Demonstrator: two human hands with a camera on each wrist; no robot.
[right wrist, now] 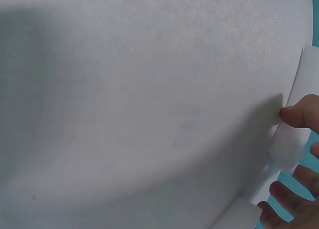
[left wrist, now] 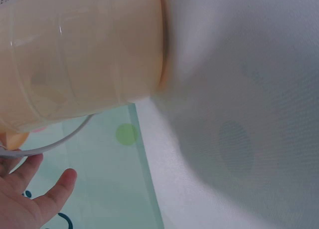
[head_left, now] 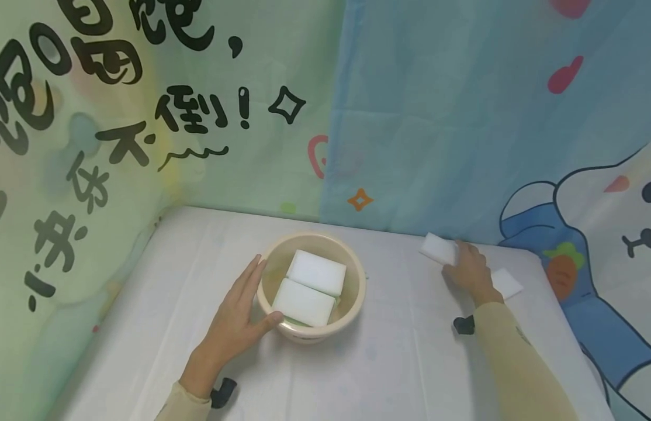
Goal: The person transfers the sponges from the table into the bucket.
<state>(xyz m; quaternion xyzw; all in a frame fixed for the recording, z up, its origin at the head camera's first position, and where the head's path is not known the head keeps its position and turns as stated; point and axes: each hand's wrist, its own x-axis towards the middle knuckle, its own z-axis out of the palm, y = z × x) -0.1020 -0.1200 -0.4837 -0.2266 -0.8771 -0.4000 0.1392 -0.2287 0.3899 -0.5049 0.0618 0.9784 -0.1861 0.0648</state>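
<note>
A cream bucket [head_left: 364,286] stands on the white-covered table, with two white sponge blocks, a far one [head_left: 316,272] and a near one [head_left: 303,303], side by side inside. My left hand [head_left: 233,324] rests against the bucket's left side, fingers extended and thumb at the front rim. In the left wrist view, a pale curved handle [left wrist: 60,143] crosses near the fingertips. Over at the back right, my right hand [head_left: 470,272] holds a white sponge block [head_left: 437,248] between thumb and fingers. Another white block [head_left: 506,283] lies just right of that hand, partly covered by it.
The white table cover [head_left: 388,362] spreads around the bucket. Behind it hangs a printed cloth [head_left: 436,117], green on the left with black lettering and blue on the right with a cartoon rabbit [head_left: 609,234]. The table's back edge runs close past the right hand.
</note>
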